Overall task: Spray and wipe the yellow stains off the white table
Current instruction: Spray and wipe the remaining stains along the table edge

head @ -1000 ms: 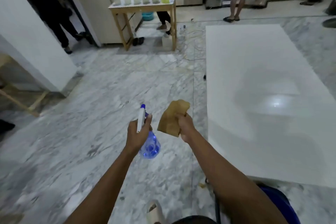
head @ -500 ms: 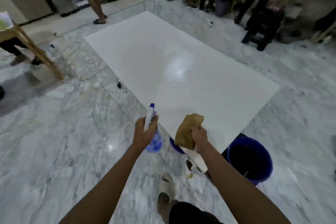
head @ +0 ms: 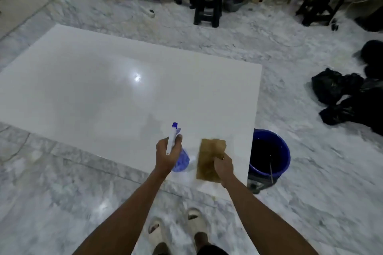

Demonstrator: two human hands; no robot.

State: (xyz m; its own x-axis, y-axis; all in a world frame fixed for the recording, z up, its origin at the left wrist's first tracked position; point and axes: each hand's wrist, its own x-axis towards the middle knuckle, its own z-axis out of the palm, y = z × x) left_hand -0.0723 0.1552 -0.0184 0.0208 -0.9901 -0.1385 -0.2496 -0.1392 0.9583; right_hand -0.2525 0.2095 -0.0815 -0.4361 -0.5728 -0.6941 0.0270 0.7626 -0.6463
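Your tabletop (head: 103, 89) lies ahead; the bucket (head: 269, 151) sits right of its near corner, stools (head: 207, 6) beyond

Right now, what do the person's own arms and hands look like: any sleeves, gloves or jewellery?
Both forearms are bare to the frame's bottom edge: no sleeves in view. The left hand and right hand wear no gloves, and no watch, ring or wristband shows.

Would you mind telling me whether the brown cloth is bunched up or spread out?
Spread out: the cloth hangs as a flat rectangle from the right hand, which pinches its right edge above the white table.
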